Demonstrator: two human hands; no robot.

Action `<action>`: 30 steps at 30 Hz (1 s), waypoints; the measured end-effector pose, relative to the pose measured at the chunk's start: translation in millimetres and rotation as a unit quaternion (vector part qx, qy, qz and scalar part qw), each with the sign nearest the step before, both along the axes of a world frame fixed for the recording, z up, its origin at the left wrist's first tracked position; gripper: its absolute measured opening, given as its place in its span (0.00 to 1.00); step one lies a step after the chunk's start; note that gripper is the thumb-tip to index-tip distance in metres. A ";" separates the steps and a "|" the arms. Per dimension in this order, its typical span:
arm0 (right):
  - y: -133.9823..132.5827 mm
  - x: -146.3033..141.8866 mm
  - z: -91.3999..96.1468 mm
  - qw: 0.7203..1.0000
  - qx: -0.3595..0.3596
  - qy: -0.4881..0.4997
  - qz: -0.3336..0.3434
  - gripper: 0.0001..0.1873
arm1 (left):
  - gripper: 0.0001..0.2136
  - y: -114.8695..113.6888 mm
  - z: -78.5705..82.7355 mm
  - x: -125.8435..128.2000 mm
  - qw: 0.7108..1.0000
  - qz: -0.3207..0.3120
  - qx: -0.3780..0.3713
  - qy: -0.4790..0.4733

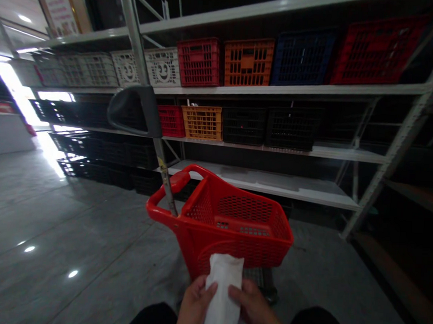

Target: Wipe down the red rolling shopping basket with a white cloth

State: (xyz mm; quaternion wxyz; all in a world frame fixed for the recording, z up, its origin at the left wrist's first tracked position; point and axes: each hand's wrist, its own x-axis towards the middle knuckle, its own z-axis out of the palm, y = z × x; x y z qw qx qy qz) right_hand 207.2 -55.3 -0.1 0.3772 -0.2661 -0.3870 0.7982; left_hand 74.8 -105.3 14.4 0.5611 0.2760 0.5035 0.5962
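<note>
1. Evidently, both hands are closed on one item: a white cloth or soft sheet (223, 299), folded into a strip, its exact material not determinable.
2. Left hand (195, 300) pinches the left edge, thumb laid on the front face; right hand (255, 303) does likewise at the right edge. Judged purpose: opposed thumbs keep the limp strip flat and spread.
3. Location of the white strip: low and central, between the person's dark-clad knees, before the red cart (229, 248). The lower end leaves the view.
4. A metal pole (138, 49) with a grey loop (155, 114) meets the cart near its handle, presumably fixed there.
5. Crates stand in rows on the shelving (297, 93), likely for display or storage, fronts outward: white crates (162, 67), an orange crate (248, 61), a blue crate (302, 57) and others.
6. Markings: cut-out smiling faces on some white crates. Lettering on the upper-left sign (57, 5) is too blurred to read; the pole's yellow sticker (161, 162) likewise. No brand legible.
</note>
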 end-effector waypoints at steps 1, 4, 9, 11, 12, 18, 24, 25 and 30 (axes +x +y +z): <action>-0.2 2.1 -2.8 1.000 0.017 0.016 0.013 0.24 | 0.18 0.2 -1.8 -2.8 1.000 -0.011 0.010 0.007; 0.1 13.2 -5.4 0.996 0.030 0.081 0.016 0.17 | 0.15 -3.1 -5.4 -13.0 0.995 -0.065 0.052 0.050; 1.5 27.4 -8.0 0.981 -0.057 0.171 0.071 0.10 | 0.11 -14.1 -4.2 -27.9 0.963 -0.148 0.138 0.179; 0.9 22.8 -14.6 0.970 -0.109 0.199 0.090 0.22 | 0.12 -17.6 -3.4 -31.7 0.943 -0.149 0.177 0.239; 0.0 18.5 -18.6 0.965 -0.129 0.202 0.102 0.29 | 0.12 -19.2 -3.6 -33.0 0.934 -0.139 0.190 0.268; -11.8 -11.5 -25.2 0.949 -0.251 0.168 0.093 0.25 | 0.18 -28.2 -18.3 -34.9 0.860 -0.105 0.234 0.441; -7.0 -20.6 -3.5 0.979 -0.162 0.105 -0.068 0.21 | 0.21 -33.1 -16.9 -48.2 0.767 -0.105 0.265 0.575; 2.0 -19.3 2.5 0.986 -0.115 0.076 -0.097 0.22 | 0.21 -30.2 -9.0 -56.1 0.755 -0.087 0.265 0.594; 75.5 -22.9 58.0 0.922 0.219 -0.130 -0.291 0.22 | 0.22 11.5 55.3 -119.7 0.673 0.162 0.232 0.684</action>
